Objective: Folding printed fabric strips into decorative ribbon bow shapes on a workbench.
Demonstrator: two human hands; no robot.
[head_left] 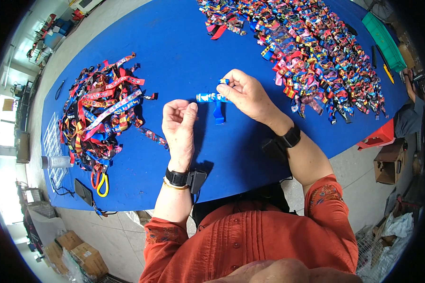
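A short blue printed ribbon [206, 98] stretches between my two hands above the blue table. Its left end meets the pinched thumb and fingertips of my left hand [178, 127]. My right hand [246, 95] grips the other end between thumb and bent fingers, and a bit of ribbon sticks up past the fingertips. From the middle, a plain blue tail hangs down. Left of my left hand lies a tangled heap of loose printed ribbons [99, 101] in red, blue, black and pink. A large pile of looped ribbon pieces [316, 56] spreads beyond my right hand.
Red-and-yellow-handled scissors [104, 185] and a dark phone [83, 192] lie at the table's near left, by a clear bottle [59, 162] and a white wire rack [53, 137]. A green crate [384, 41] and a yellow-tipped tool [388, 74] sit at the far right.
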